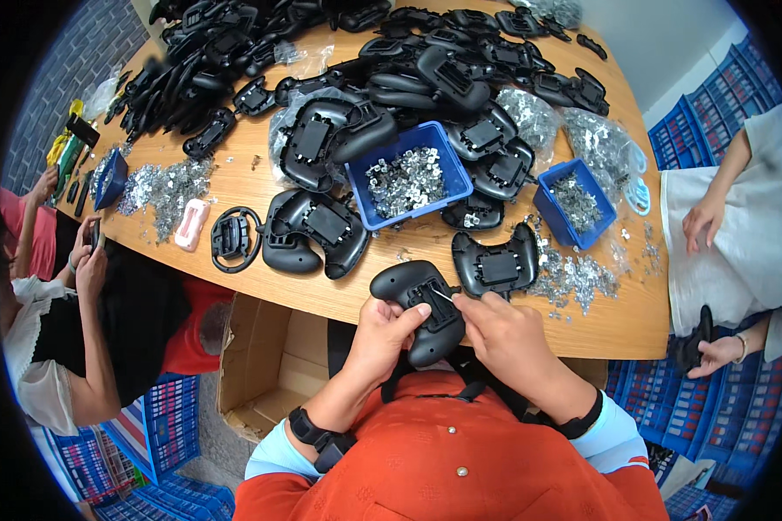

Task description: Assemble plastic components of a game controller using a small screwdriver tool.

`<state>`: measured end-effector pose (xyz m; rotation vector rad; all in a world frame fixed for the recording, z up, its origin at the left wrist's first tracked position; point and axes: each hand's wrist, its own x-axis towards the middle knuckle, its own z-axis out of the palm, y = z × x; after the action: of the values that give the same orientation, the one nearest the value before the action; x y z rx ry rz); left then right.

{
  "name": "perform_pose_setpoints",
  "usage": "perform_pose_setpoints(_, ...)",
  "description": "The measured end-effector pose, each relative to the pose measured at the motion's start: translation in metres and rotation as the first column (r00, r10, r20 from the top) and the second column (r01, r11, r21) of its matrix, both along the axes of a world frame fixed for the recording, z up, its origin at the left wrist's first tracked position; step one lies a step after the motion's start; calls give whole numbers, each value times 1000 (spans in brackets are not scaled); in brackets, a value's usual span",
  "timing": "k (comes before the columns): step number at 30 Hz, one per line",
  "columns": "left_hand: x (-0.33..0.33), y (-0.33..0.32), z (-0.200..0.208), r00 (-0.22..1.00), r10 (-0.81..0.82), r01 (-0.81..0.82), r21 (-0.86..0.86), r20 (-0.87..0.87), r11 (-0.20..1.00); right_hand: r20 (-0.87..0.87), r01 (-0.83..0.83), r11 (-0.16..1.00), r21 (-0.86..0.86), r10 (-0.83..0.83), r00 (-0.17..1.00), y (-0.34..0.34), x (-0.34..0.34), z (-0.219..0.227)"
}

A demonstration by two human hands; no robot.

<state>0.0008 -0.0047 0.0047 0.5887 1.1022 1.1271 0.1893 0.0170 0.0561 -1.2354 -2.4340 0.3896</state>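
My left hand is closed round one grip of a black game controller shell, its thumb on the casing. The shell is held tilted near the table's front edge, its recessed compartment facing up. In my right hand is a thin metal tool whose tip reaches into that recess; whether it is tweezers or a screwdriver I cannot make out. Just beyond lie another black controller shell and a pair of shells. A blue bin of small metal pieces stands past them.
A second blue bin and loose metal pieces are at the right. Black shells pile up across the far table. People sit at the left; another person's hand shows at right. A cardboard box stands below the edge.
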Motion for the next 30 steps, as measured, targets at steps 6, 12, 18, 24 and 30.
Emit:
perform_pose_setpoints(6, 2, 2, 5, 1000, 21, -21, 0, 20, 1000, -91, 26, 1000, 8, -25, 996, -2, -6, -19)
perform_pose_setpoints(12, -3, 7, 0, 990, 51, -45, -50, 131, 998, -211, 63, 998, 14, -58, 976, -1, -9, -27)
perform_pose_setpoints(18, 1, 9, 3, 976, 112, -100, -72, 188, 992, -241, 58, 996, 62, -42, 970, 1, -7, -33)
perform_pose_setpoints(24, 1, 12, 0, 965, 109, -87, -100, 237, 991, -314, 97, 984, 153, -44, 948, 6, -9, -17)
perform_pose_setpoints(30, 2, 9, 1, 978, 79, -67, -69, 191, 995, -157, 81, 991, 108, -63, 986, 11, -1, -12)
